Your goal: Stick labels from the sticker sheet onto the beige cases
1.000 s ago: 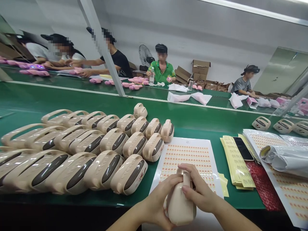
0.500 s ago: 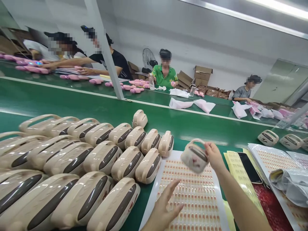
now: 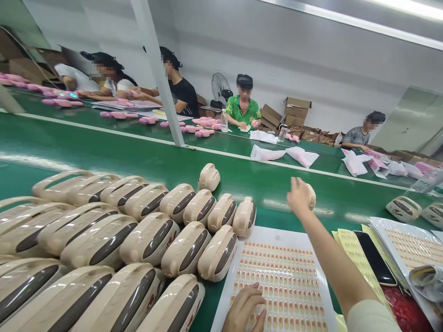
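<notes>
On the green belt (image 3: 104, 152), rows of beige cases (image 3: 114, 230) lie beside a sticker sheet (image 3: 280, 286). Farther out over the belt, the right hand (image 3: 298, 197) grips one beige case (image 3: 311, 196). The left hand (image 3: 246, 311) rests flat and unclenched on the sheet.

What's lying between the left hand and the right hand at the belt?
In the head view, only the sticker sheet, under the left hand, then bare green belt up to the right hand.
</notes>
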Demonstrator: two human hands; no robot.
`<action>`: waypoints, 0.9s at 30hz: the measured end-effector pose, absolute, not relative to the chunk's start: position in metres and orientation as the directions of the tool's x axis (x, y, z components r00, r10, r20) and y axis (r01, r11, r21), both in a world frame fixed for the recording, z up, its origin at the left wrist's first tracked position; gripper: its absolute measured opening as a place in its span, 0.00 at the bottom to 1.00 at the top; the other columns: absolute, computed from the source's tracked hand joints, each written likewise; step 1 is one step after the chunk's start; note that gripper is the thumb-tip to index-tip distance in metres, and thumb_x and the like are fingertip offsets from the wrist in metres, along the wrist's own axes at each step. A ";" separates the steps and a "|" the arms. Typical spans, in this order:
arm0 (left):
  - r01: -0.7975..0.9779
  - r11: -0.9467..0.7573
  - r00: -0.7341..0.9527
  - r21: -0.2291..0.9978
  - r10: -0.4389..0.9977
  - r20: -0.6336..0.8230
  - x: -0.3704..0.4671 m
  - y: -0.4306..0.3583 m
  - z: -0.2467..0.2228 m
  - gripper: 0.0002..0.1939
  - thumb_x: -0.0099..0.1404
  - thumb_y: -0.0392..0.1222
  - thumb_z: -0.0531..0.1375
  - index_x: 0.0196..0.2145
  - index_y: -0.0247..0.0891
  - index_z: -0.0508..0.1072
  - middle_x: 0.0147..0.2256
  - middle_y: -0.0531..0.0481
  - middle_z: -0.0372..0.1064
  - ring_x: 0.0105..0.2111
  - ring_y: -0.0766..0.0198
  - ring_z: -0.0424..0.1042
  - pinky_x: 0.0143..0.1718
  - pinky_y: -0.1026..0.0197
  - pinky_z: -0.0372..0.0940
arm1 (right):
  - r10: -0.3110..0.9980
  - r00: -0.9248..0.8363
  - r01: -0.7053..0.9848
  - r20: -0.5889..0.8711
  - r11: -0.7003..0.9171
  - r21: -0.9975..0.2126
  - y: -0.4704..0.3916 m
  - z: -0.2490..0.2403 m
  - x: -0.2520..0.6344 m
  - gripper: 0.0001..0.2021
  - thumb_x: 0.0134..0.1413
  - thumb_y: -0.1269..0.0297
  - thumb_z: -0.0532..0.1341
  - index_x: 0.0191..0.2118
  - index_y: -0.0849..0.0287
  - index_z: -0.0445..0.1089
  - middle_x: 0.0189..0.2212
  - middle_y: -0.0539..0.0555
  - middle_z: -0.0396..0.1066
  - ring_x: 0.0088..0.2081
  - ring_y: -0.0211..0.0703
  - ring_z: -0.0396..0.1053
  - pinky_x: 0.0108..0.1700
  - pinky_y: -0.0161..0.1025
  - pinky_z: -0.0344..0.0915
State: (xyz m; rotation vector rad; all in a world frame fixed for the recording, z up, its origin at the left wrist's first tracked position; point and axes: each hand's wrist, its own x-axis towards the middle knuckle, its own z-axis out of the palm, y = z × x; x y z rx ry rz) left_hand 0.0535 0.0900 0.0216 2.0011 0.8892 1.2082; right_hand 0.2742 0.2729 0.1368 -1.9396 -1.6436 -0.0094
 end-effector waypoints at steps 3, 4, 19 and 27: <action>0.211 -0.545 0.357 0.812 0.816 0.455 0.054 0.087 0.029 0.09 0.56 0.35 0.57 0.35 0.45 0.73 0.35 0.45 0.73 0.42 0.51 0.72 0.43 0.53 0.68 | 0.928 -0.189 0.913 0.321 0.286 -0.291 0.269 0.133 0.220 0.23 0.48 0.77 0.57 0.51 0.53 0.64 0.54 0.55 0.61 0.57 0.43 0.52 0.58 0.40 0.48; 0.204 -0.530 0.353 0.823 0.824 0.443 0.054 0.085 0.030 0.08 0.56 0.35 0.57 0.34 0.45 0.73 0.36 0.45 0.73 0.42 0.51 0.71 0.43 0.52 0.68 | 0.898 -0.329 0.883 0.292 0.402 -0.241 0.268 0.132 0.207 0.20 0.49 0.77 0.57 0.48 0.52 0.66 0.51 0.54 0.64 0.56 0.42 0.54 0.58 0.38 0.48; -0.578 0.039 0.231 0.815 0.966 0.118 0.055 0.058 0.062 0.34 0.32 0.45 0.73 0.41 0.45 0.73 0.34 0.49 0.75 0.40 0.50 0.72 0.44 0.49 0.66 | 0.950 -0.277 0.849 0.142 0.311 -0.428 0.116 0.155 0.223 0.16 0.59 0.61 0.50 0.25 0.56 0.69 0.22 0.49 0.69 0.25 0.38 0.65 0.27 0.32 0.56; -0.652 0.057 0.054 0.756 0.998 -0.028 0.035 0.041 0.071 0.29 0.42 0.65 0.63 0.39 0.46 0.75 0.30 0.51 0.76 0.35 0.53 0.73 0.40 0.50 0.69 | 0.968 -0.007 0.642 0.250 0.196 -0.741 0.012 0.057 0.187 0.11 0.58 0.66 0.50 0.43 0.57 0.64 0.34 0.56 0.67 0.33 0.43 0.66 0.34 0.40 0.65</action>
